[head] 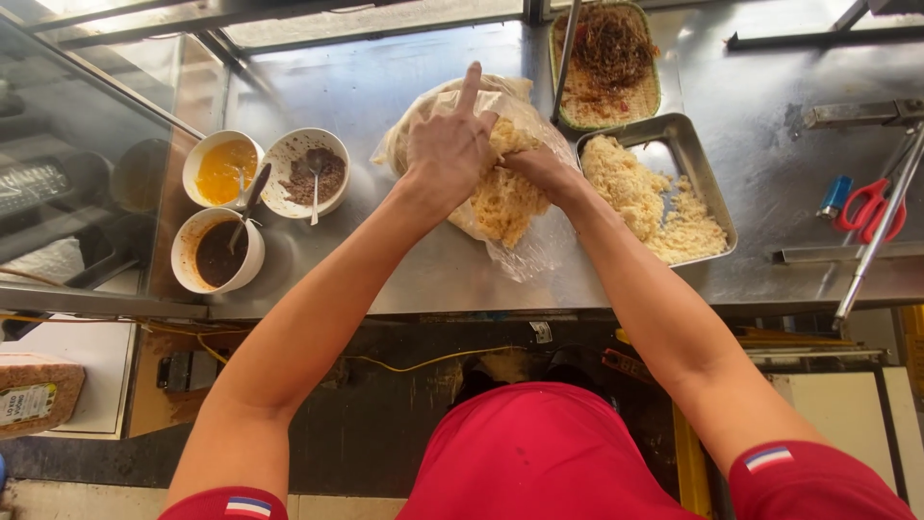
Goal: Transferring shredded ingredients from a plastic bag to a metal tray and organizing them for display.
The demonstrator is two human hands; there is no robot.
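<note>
Seen from the head camera: left hand (450, 146) pressed down on a clear plastic bag (525, 241) of pale yellow noodles (505, 197) near the middle of the steel counter (385, 279), index finger sticking straight up, other fingers curled onto the bag top. Right hand (541, 169) pushed into the bag opening, fingers buried among noodles, so grip cannot be told. Just right of the bag, touching its plastic, a metal tray (707, 207) with more loose noodles. Beyond it, at the counter's far edge, an oval green-rimmed basket (654, 91) of dark fried strands, with a metal rod (566, 58) crossing its left side. Toward the counter's left edge, three white bowls: orange sauce (223, 169), brown paste (308, 173), dark sauce (218, 252), each with a spoon. Near the right edge, red-handled scissors (871, 207) and a small blue lighter (834, 195), well apart from both hands.
</note>
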